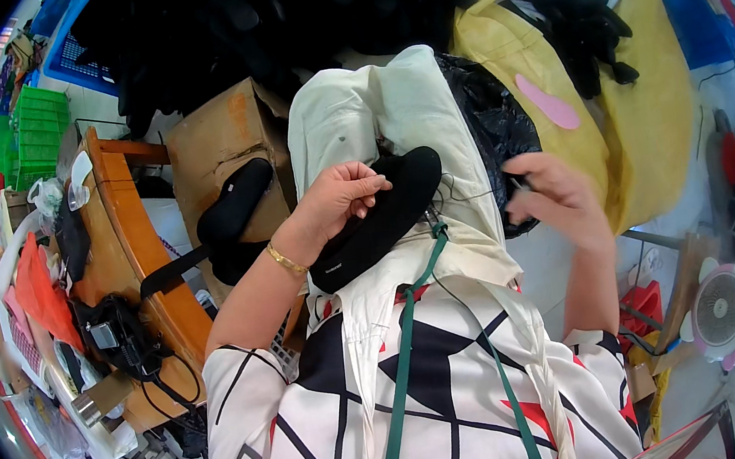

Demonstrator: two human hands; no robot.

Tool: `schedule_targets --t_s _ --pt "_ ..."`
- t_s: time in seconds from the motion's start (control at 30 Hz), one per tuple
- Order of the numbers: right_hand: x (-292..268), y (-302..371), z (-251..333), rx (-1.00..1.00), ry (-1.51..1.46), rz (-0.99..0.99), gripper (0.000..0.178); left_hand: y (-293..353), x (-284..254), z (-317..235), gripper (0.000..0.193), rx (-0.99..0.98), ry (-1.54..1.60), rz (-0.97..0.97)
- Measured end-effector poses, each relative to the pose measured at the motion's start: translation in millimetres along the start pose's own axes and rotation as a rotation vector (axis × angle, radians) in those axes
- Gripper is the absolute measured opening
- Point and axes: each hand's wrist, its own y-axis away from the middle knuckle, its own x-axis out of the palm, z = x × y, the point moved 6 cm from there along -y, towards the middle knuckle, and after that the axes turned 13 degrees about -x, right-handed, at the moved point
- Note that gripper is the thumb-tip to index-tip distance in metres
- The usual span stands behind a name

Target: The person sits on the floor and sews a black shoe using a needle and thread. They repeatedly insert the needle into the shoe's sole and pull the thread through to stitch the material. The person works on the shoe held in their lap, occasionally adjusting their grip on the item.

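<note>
Across my lap, on a pale apron (pixel 335 114), lies a black shoe-shaped piece (pixel 403 216) with a rounded end and a small pale mark. My left hand (pixel 345 197) is over it, thumb and fingertips pinched together; what they hold is too small to name. Off its right side is my right hand (pixel 556 197), fingers curled and slightly blurred, with a small dark, shiny thing at the fingertips. Thin dark strands show between the piece and that hand. A green cord (pixel 409 302) hangs down my front.
Another black shoe-shaped piece (pixel 235 200) rests by a cardboard box (pixel 202 149) on the left. A wooden table (pixel 116 233) carries a black machine (pixel 115 338). On the right are a black bag (pixel 490 104), a yellow sack (pixel 652 158) and a fan (pixel 721 310). Black goods (pixel 269 21) are heaped ahead.
</note>
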Motion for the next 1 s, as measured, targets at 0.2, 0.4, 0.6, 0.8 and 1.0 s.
schedule_targets --t_s 0.2,0.4,0.6,0.8,1.0 --pt "72 -54 -44 -0.109 0.445 0.119 0.004 10 0 -6 0.013 -0.07 -0.144 -0.051" --pt "103 -82 -72 -0.363 1.047 0.228 0.005 19 9 -13 0.012 0.188 -0.565 -0.158" --pt "105 -88 -84 -0.36 0.985 0.264 0.004 5 -15 -9 0.016 0.07 -0.344 -0.187" --pt "106 -87 -91 -0.334 0.708 0.108 0.005 0 -6 -1 0.012 -0.008 -0.299 -0.157" --pt "13 -65 -121 0.263 -0.581 -0.536 0.014 7 -17 3 0.009 0.052 -0.237 -0.064"
